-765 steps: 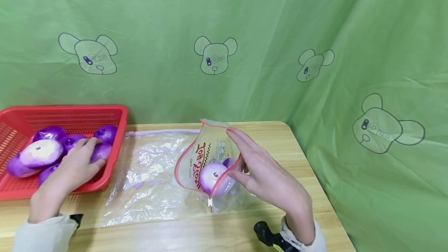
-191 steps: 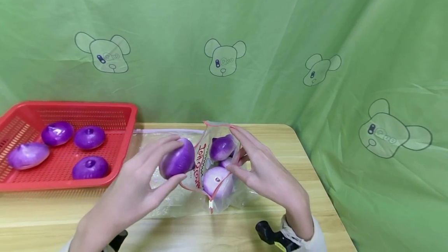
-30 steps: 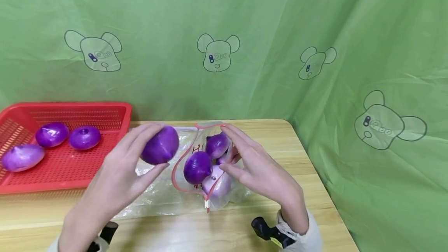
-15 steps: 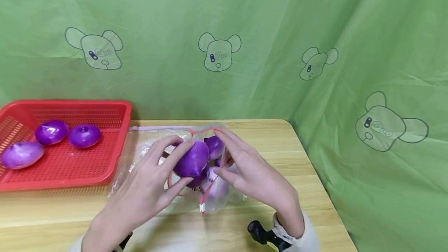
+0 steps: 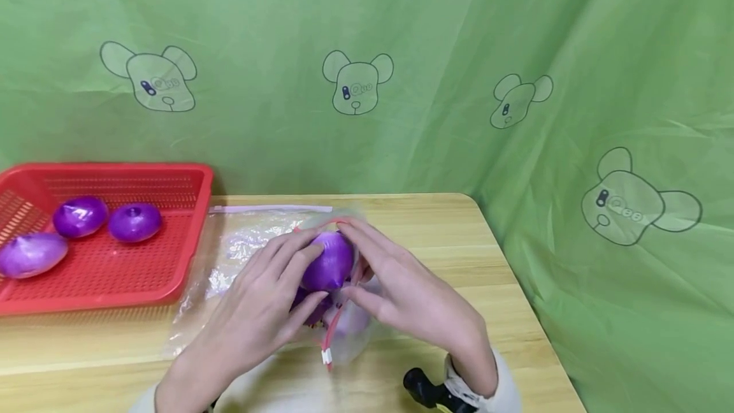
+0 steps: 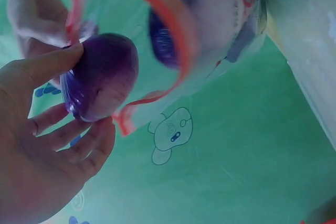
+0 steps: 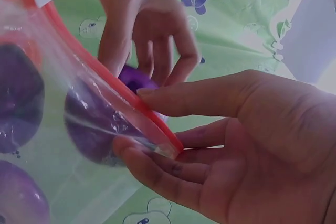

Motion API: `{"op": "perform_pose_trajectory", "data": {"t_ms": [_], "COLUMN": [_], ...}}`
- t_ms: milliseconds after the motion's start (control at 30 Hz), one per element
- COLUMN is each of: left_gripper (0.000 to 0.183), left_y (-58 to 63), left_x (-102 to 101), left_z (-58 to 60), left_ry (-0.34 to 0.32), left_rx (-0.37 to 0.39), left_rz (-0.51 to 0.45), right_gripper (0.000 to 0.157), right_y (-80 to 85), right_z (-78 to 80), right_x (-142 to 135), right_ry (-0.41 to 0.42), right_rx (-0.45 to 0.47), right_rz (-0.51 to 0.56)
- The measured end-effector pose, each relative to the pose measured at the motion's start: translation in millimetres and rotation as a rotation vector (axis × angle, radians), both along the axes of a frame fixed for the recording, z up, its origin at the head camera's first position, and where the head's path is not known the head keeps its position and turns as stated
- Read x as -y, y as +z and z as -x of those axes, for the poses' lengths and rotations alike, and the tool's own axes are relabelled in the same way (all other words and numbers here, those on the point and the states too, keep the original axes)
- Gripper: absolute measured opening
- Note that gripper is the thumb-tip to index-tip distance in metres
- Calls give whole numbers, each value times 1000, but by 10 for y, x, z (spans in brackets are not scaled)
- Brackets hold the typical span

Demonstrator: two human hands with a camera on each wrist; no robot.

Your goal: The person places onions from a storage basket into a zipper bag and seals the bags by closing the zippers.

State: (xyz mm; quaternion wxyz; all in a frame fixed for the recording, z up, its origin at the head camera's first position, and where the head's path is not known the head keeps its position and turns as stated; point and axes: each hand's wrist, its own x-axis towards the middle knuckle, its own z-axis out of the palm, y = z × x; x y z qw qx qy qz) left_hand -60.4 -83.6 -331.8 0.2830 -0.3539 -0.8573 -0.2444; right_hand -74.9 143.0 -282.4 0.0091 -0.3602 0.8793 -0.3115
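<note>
My left hand (image 5: pixel 252 301) grips a purple onion (image 5: pixel 332 263) between thumb and fingertips, right at the mouth of a clear zip bag (image 5: pixel 331 330) with a red zip edge and white slider. In the left wrist view that onion (image 6: pixel 105 80) overlaps the red edge. My right hand (image 5: pixel 421 292) pinches the bag's edge from the right, thumb on one side and fingers on the other, as the right wrist view shows at the red zip strip (image 7: pixel 97 66). Other onions (image 7: pixel 18 98) lie inside the bag, partly hidden by my hands in the head view.
A red perforated basket (image 5: pixel 115 303) with three purple onions (image 5: pixel 135 222) stands on the left of the wooden table (image 5: pixel 453 234). A larger clear bag with a lilac zip strip (image 5: pixel 269 209) lies flat between basket and hands. A green cloth (image 5: pixel 258 145) hangs behind and to the right.
Over the last second my left hand has carried the onion rightward to the bag's mouth. My right hand has shifted slightly left with the edge. Since the oldest frame, the basket holds fewer onions.
</note>
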Motion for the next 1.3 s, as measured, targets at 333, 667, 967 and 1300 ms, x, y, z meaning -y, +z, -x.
{"op": "perform_pose_trajectory", "data": {"t_ms": [333,667,967,1300], "left_gripper": [41,41,50,31], "left_y": [-87,79,192,71], "left_x": [-11,150,160,126], "left_z": [102,69,-104,-43], "left_ry": [129,122,91,215], "left_rx": [-71,-34,-185,-15], "left_rz": [31,-112,-163,-3], "right_gripper": [72,71,75,77], "right_y": [22,55,67,70], "right_z": [-49,6,32,30], "right_x": [20,-20,-15,-56], "right_ry": [-24,-82,-113,-157], "right_rx": [-80,-96,-149,-165], "right_rz": [-16,217,434,493]}}
